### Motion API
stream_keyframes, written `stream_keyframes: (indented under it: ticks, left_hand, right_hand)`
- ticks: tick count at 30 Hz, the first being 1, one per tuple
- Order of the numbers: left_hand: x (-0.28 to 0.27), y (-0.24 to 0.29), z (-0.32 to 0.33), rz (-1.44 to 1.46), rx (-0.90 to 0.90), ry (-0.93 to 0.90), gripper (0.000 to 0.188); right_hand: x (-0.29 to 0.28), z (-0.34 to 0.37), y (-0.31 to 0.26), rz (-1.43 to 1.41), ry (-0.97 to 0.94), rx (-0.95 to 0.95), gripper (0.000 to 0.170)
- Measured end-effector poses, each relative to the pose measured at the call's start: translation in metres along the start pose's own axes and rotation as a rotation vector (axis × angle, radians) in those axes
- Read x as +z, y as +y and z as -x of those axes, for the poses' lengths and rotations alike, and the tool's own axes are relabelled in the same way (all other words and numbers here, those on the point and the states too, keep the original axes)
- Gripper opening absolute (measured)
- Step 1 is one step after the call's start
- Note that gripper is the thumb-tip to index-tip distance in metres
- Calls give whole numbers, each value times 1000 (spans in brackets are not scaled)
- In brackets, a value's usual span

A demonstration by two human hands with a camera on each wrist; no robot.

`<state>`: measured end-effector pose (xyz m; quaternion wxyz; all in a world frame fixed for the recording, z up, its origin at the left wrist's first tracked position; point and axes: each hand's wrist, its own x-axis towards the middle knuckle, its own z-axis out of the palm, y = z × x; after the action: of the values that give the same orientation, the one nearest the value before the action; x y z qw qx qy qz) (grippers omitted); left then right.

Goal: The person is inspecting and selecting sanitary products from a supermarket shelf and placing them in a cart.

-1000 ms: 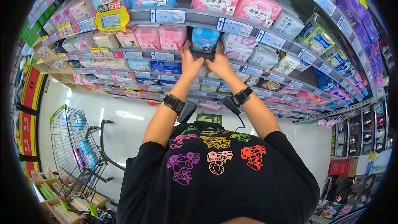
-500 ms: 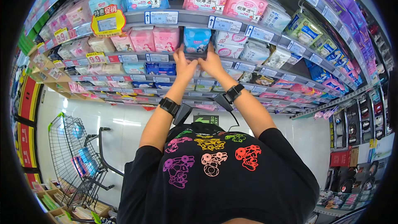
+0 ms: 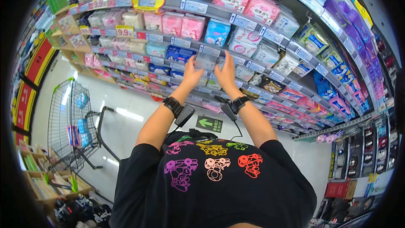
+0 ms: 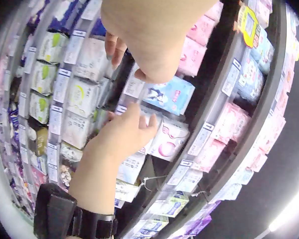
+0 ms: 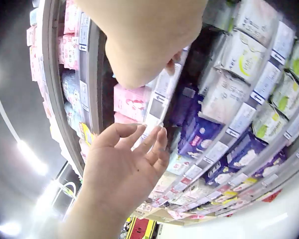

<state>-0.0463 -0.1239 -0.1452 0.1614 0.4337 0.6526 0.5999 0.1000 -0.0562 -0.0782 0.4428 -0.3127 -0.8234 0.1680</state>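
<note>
A blue packet (image 3: 217, 33) with a white cartoon print stands upright on a shelf, between pink packets (image 3: 193, 26) and white packets (image 3: 244, 41). My left hand (image 3: 193, 74) and right hand (image 3: 225, 72) are below it, in front of a lower shelf, a short gap between them. Nothing is held in either. In the left wrist view the blue packet (image 4: 170, 94) shows just beyond my left hand (image 4: 152, 40), with my right hand (image 4: 122, 132) below. In the right wrist view my left hand (image 5: 127, 167) has its fingers loosely bent near a price-label strip (image 5: 162, 94).
Shelves of wrapped packets curve across the front, edged with price labels (image 3: 194, 6). A wire shopping cart (image 3: 69, 126) with a few packs stands at the left on the shiny floor (image 3: 126, 105). A green exit sign (image 3: 209, 123) lies on the floor ahead of my body.
Both hands have left the blue packet and drawn down and back from the shelf. The packet remains standing there. My head view has turned, so the shelves appear tilted.
</note>
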Motion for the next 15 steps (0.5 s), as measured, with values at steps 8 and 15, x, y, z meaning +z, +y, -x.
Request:
stream_keyframes:
  ticks: [8,15]
  left_hand:
    - [-71,-45,197,209,-677,5,74]
    - [-158,-84,334,35,-1093,7,64]
  right_hand:
    - [28,159,-10,-94,-277,86,53]
    - [76,303,-23,-220,-1090,491,48]
